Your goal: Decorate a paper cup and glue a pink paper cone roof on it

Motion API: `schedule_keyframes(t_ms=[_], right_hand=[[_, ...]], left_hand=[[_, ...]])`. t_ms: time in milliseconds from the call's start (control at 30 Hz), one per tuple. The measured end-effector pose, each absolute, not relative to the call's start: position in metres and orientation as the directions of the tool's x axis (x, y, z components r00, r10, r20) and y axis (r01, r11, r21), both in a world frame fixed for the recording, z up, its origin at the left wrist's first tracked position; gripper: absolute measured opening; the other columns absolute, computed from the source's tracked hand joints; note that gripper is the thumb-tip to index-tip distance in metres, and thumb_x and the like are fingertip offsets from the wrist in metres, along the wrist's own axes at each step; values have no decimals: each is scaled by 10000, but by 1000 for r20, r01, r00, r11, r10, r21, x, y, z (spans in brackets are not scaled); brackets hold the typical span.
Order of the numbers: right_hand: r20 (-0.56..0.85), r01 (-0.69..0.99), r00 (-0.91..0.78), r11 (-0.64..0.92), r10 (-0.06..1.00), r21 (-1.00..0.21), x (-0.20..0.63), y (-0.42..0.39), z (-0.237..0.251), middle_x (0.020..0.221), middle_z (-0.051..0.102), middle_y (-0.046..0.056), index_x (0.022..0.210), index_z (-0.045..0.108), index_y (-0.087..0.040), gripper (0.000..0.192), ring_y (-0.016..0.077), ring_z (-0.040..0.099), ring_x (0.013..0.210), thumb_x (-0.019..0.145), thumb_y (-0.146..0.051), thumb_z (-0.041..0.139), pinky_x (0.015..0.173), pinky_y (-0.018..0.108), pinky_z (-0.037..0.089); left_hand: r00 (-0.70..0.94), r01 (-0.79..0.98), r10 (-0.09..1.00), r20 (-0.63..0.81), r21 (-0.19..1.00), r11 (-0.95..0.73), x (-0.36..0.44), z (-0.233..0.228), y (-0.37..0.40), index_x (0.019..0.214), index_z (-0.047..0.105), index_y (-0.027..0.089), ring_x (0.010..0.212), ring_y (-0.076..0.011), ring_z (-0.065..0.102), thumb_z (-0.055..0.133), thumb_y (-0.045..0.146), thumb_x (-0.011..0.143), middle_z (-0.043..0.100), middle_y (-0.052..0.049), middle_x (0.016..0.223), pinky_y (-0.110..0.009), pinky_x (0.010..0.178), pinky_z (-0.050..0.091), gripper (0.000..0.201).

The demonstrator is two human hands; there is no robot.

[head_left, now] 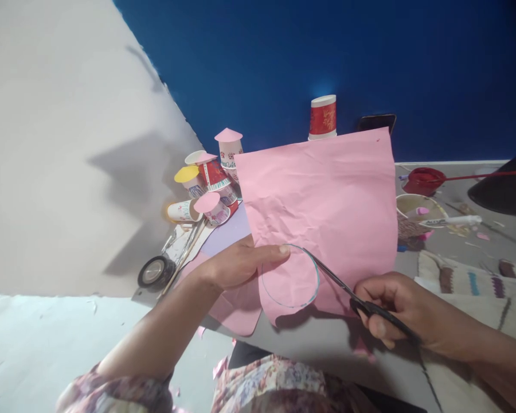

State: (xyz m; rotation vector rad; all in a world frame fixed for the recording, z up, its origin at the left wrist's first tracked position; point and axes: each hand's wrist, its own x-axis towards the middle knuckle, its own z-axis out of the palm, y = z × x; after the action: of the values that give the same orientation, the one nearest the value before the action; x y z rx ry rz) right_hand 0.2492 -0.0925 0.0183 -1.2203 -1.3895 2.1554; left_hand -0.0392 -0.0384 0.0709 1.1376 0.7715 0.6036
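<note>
Head view: crumpled pink paper sheet (327,201) cut along a drawn circle.
Sheet is pinched by left hand (234,265); black-handled scissors (352,295) are gripped by right hand's (406,312) curled fingers.

A deep blue wall (370,51) rises at twelve o'clock, a pale white wall (60,143) slants at nine, and the grey floor (499,235) at three lies softly lit.
</note>
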Motion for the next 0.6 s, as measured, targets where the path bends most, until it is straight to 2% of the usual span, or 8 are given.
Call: schedule_keyframes(t_ms=[133, 267, 433, 600], right_hand=[[-504, 214, -576, -476, 644, -853, 250, -93, 19, 541, 573, -30, 640, 532, -199, 540, 135, 611, 543, 661, -597, 897, 505, 221, 350], [-507, 212, -571, -481, 646, -851, 249, -92, 22, 527, 562, -35, 630, 527, -207, 565, 130, 577, 519, 637, -631, 900, 512, 238, 388], [-504, 220, -566, -470, 653, -855, 248, -91, 22, 556, 604, -11, 632, 525, -205, 579, 159, 634, 579, 635, -649, 896, 522, 238, 365], [-482, 233, -582, -434, 655, -871, 252, -92, 16, 591, 655, 7, 659, 521, -200, 565, 134, 604, 562, 691, -642, 872, 521, 234, 297]], left_hand=[[603, -13, 750, -271, 937, 349, -38, 73, -37, 923, 785, 155, 909, -223, 716, 839, 455, 842, 782, -54, 889, -332, 855, 552, 315], [608, 11, 744, -277, 940, 341, -40, 72, -35, 880, 768, 150, 848, -205, 688, 835, 478, 839, 756, -48, 858, -332, 828, 545, 336], [611, 41, 728, -311, 931, 363, -42, 70, -33, 903, 771, 152, 925, -226, 696, 824, 468, 846, 776, -70, 937, -351, 880, 547, 326], [635, 69, 706, -313, 934, 351, -42, 70, -32, 997, 777, 162, 1014, -252, 712, 806, 495, 856, 788, -92, 1042, -391, 962, 544, 363]])
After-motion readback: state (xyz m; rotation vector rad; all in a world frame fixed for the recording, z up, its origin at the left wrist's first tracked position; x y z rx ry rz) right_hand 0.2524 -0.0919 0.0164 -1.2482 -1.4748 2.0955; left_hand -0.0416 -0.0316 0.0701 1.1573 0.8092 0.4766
